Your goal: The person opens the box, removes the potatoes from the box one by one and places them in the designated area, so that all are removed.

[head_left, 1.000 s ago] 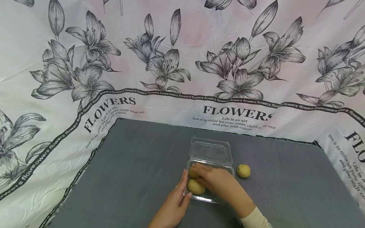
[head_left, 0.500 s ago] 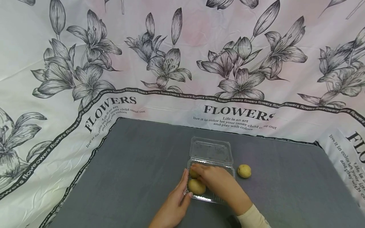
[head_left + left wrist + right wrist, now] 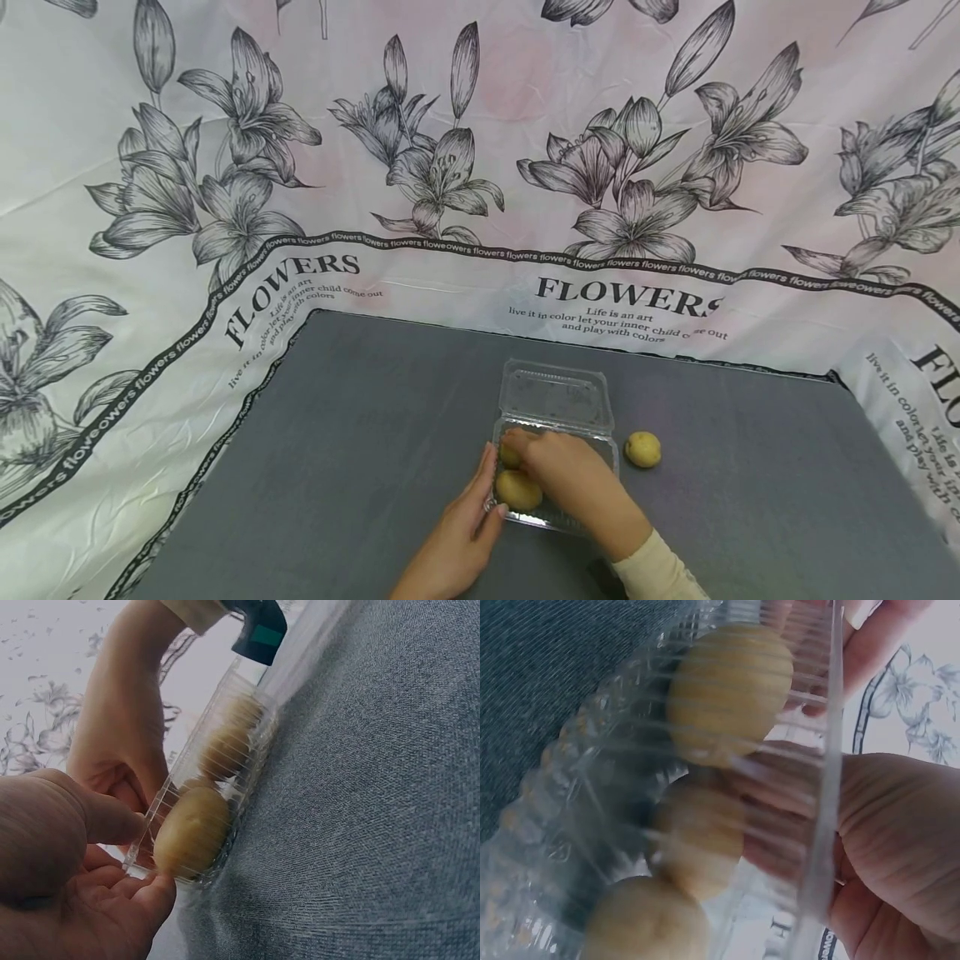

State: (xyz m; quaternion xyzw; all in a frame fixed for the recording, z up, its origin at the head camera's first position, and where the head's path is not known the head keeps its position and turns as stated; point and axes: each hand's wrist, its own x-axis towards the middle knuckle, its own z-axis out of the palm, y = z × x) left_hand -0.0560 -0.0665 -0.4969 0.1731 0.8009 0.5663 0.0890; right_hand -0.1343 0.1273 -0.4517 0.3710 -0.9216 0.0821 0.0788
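Observation:
A clear plastic clamshell container [image 3: 556,402] lies on the grey tabletop, its lid folded back. My left hand [image 3: 456,529] grips its left side near the front corner, fingers along the wall and thumb at the front. Inside, a yellowish potato [image 3: 519,491] sits in the front left corner. My right hand [image 3: 573,477] reaches over the rim and holds a second potato [image 3: 511,455] at the back left, partly hidden under the fingers. In the right wrist view potatoes [image 3: 730,694] show through the ribbed wall, close together. A loose potato [image 3: 642,449] lies right of the container.
The grey tabletop [image 3: 360,433] extends to both sides. A white floral cloth [image 3: 435,275] stands behind it and along its sides. A dark device with a green panel [image 3: 262,634] is strapped at the right wrist.
The right hand has shifted slightly within the container, its wrist and sleeve drifting a little left. The left hand, the container and the loose potato stay about where they were.

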